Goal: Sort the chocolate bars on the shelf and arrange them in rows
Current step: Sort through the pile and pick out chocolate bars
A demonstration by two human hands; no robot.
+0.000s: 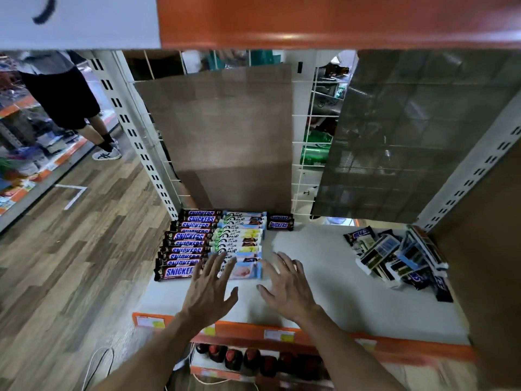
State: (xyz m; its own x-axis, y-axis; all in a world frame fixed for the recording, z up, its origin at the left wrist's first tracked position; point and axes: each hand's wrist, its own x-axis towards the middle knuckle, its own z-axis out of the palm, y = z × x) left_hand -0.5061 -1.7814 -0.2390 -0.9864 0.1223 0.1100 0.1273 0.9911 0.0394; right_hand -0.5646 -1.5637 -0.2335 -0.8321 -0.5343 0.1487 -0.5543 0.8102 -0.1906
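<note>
Your loose bars (400, 258) should be light, slick-wrapped and likely to snap, so take each by its long edges. They lie heaped at the right end of the shelf (324, 292), well apart from both grips. Your left grip (210, 289) is spread open over the front of the pale row (242, 244). Your right grip (287, 289) is open and empty just beside it.

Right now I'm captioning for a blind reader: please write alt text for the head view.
Open left hand and right hand reach over a grey shelf, by two neat rows: Snickers bars beside pale-wrapped bars. Two more Snickers lie at the back, a loose pile of bars at the right.
</note>
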